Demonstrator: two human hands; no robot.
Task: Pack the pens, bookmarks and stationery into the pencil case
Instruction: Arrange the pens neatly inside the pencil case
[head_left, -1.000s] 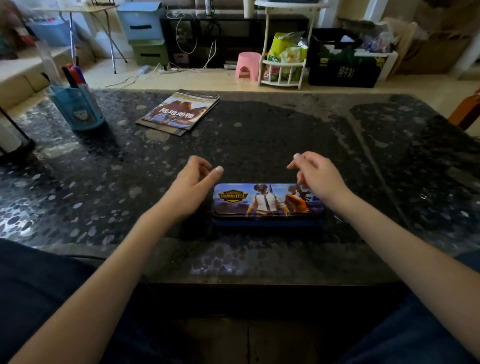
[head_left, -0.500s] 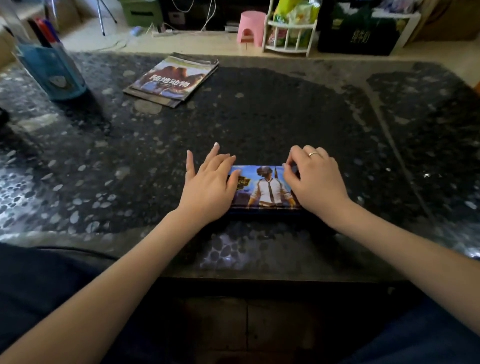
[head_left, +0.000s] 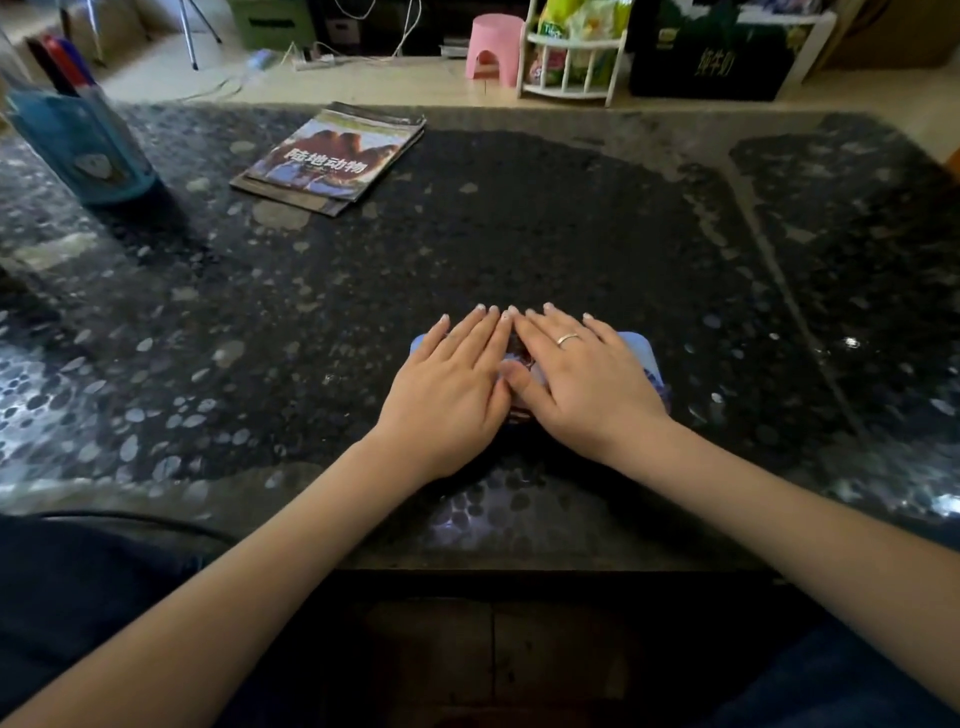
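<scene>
**A:** What are the hands doing?

**B:** Both lie flat, fingers straight, on the pencil case (head_left: 647, 358) at the near middle of the table (head_left: 519, 234). The left hand (head_left: 452, 387) covers its left half, the right hand (head_left: 582, 382) its right half, fingertips touching at the far edge. Nothing is grasped — they only press or rest on the lid, probably to keep it shut or steady it.

**B:** A ring shows on the right hand.

**A:** And farther out?

**B:** A book (head_left: 332, 158) lies far left of centre; a blue pen holder (head_left: 83, 145) with pens stands at the far left.

**A:** What can't you make out?

**B:** Most of the case — only its pale corners and a sliver of picture between the hands show. Whether anything is inside, I cannot tell. The holder is blurred and cut off at the top.
</scene>
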